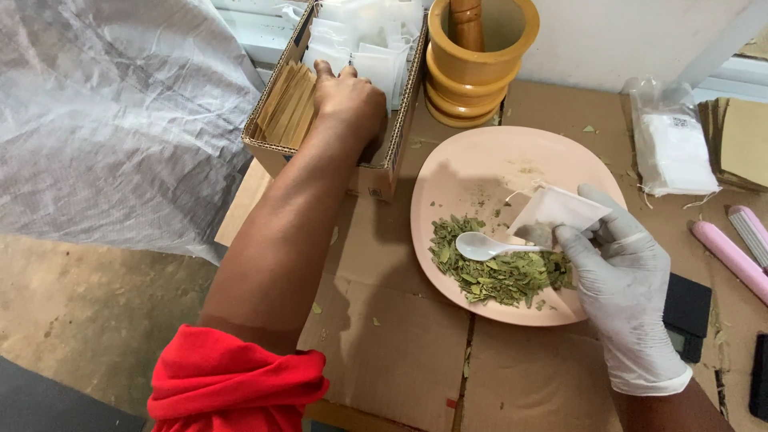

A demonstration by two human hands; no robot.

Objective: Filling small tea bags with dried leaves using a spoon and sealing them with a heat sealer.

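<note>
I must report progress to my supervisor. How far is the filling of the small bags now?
Done: white filled-looking bags stand in the cardboard box. In hand: the gloved right hand holds a white sachet and white spoon over the pink plate; the bare left hand reaches into the box. Left: a heap of dried leaves remains.

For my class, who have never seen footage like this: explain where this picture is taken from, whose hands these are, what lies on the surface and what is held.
One camera, worn on the person's head, looks down at their own two hands. The bare left hand reaches into a cardboard box of paper sachets. The gloved right hand holds a small white sachet and a white spoon over dried green leaves on a pink plate. Behind stands a wooden mortar with its pestle. Everything rests on flattened cardboard.
</note>
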